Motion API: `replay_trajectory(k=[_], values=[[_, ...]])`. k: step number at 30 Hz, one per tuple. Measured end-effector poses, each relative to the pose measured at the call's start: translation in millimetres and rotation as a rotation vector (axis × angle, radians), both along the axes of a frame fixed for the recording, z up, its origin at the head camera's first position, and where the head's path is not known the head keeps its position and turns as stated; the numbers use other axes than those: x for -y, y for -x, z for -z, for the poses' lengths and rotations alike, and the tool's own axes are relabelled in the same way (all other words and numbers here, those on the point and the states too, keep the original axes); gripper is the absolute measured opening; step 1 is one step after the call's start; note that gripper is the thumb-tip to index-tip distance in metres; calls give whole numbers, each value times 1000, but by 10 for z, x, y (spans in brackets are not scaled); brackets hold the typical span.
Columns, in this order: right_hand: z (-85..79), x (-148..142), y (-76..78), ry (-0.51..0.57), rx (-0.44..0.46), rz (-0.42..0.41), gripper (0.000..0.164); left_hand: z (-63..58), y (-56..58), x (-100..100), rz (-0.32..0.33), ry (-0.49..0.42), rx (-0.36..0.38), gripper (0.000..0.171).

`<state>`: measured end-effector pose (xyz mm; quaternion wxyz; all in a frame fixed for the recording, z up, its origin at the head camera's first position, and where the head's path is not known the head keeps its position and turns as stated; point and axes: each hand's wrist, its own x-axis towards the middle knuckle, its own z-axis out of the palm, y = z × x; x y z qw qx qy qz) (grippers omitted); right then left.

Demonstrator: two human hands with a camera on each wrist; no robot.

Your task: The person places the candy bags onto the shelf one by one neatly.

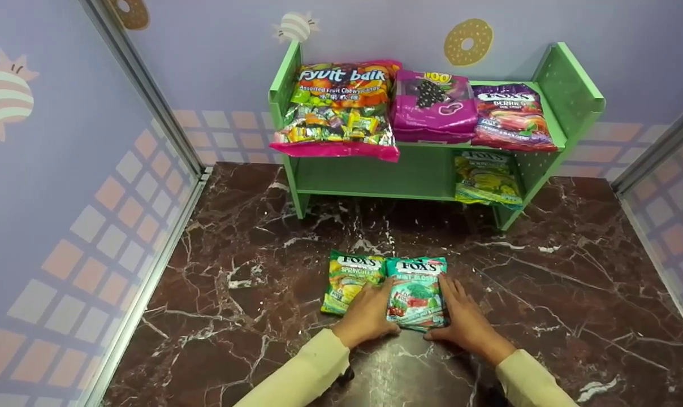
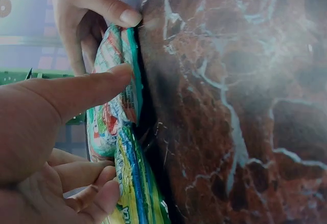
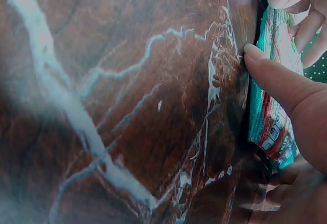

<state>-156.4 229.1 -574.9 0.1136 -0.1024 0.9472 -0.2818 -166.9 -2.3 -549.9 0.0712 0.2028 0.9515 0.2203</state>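
A teal Fox's candy bag [image 1: 415, 294] lies flat on the dark marbled surface [image 1: 251, 350]. My left hand [image 1: 370, 311] grips its left side, thumb near the lower edge. On the opposite side, my right hand [image 1: 470, 325] holds the bag, fingers along the edge and thumb by the lower corner. Just left of it, partly under my left hand, lies a yellow-green Fox's candy bag [image 1: 341, 280]. In the left wrist view the two bags meet edge to edge, and the left thumb crosses the end of the teal bag [image 2: 104, 119].
Behind the bags stands a green two-tier shelf [image 1: 375, 175]. On top sit a large fruit candy bag [image 1: 341, 107], a purple candy pack [image 1: 435, 110] and a purple-red Fox's bag [image 1: 514, 118]. Another yellow-green Fox's bag [image 1: 488, 178] leans below right. Patterned walls [image 1: 64, 226] enclose the sides.
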Motion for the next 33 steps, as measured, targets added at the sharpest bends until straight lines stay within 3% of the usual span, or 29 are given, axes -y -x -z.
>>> replay_trajectory(k=[8,12,20,28,33], values=[[16,11,-1,1,-1,9,125,41,-6,-66,34,154,-202,110],[13,11,-3,-3,2,6,122,59,13,-102,28,188,-244,110],[31,12,-19,-7,-10,17,126,78,34,-129,20,184,-243,103],[51,47,-27,1,-6,47,126,73,36,-114,17,127,-174,100],[63,50,-25,75,0,51,125,55,28,-103,14,84,-119,99]])
